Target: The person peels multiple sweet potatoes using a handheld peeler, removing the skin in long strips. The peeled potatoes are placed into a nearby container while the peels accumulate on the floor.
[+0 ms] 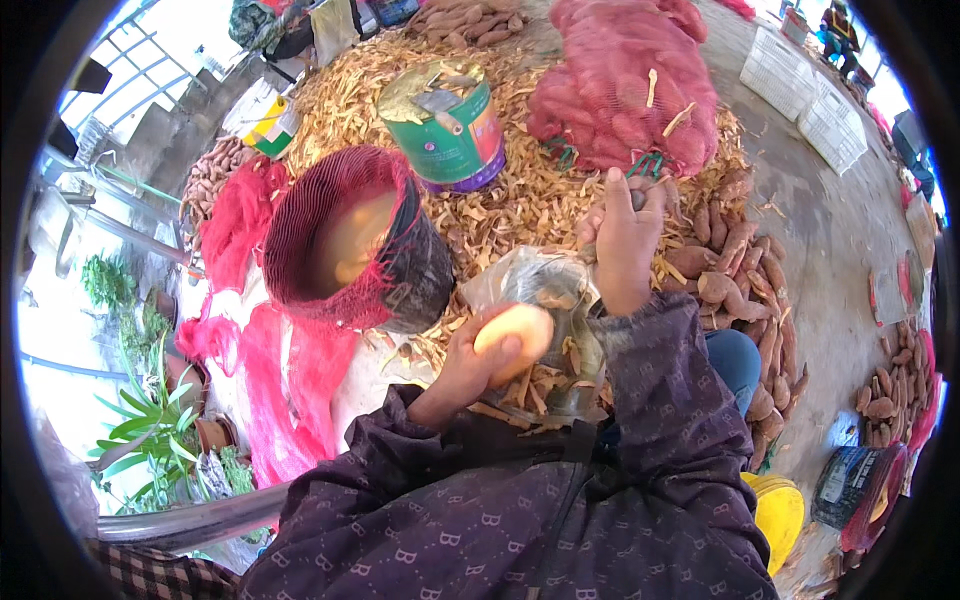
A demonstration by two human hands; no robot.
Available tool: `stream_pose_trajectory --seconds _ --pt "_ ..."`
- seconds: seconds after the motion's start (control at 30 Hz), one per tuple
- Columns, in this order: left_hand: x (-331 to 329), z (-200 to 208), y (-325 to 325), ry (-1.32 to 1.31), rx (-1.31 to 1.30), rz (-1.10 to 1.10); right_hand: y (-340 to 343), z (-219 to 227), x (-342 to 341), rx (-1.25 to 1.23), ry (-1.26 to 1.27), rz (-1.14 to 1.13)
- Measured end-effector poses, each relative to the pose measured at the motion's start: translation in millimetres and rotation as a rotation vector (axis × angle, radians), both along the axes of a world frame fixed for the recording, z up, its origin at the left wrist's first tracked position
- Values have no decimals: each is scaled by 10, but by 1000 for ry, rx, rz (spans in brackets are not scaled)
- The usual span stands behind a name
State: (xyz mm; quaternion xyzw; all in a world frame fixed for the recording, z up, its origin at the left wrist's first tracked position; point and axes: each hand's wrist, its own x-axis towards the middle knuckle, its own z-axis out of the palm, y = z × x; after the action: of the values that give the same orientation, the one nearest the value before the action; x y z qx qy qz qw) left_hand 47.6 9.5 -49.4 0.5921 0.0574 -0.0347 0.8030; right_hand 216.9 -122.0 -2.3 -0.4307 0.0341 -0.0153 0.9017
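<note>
My left hand [470,365] is wrapped round a peeled, pale yellow sweet potato [522,338], held over my lap. Farther off and to the right, my right hand [628,235] is raised, its fingers bent round something small and dark that I cannot make out. Below the hands, a clear plastic sheet [530,270] with peelings on it covers my lap. A dark bucket [420,270] lined with red mesh stands to the left, holding cloudy water with pale pieces in it. Unpeeled sweet potatoes [735,285] are heaped beside my right arm.
A green tin [440,145] with a tool on top stands among peelings [340,100]. Behind my right hand sits a full red mesh sack [625,95]. White crates [800,95] are at the far right. Red netting [290,390] and potted plants [145,430] lie left. A yellow round object [778,515] is near my right side.
</note>
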Motion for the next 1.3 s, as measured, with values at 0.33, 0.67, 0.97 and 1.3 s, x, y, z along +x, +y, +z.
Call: stream_pose_trajectory --seconds 0.33,0.67,0.97,1.3 --pt "105 157 59 263 -766 -167 -376 173 -65 281 30 -45" --pt "-95 279 -169 287 -690 -359 -326 -158 244 125 99 -223" --pt "60 327 -327 520 -487 -143 -248 474 -463 -6 -251 153" --pt "-23 356 -361 463 -201 -56 -333 317 -439 110 -203 27"
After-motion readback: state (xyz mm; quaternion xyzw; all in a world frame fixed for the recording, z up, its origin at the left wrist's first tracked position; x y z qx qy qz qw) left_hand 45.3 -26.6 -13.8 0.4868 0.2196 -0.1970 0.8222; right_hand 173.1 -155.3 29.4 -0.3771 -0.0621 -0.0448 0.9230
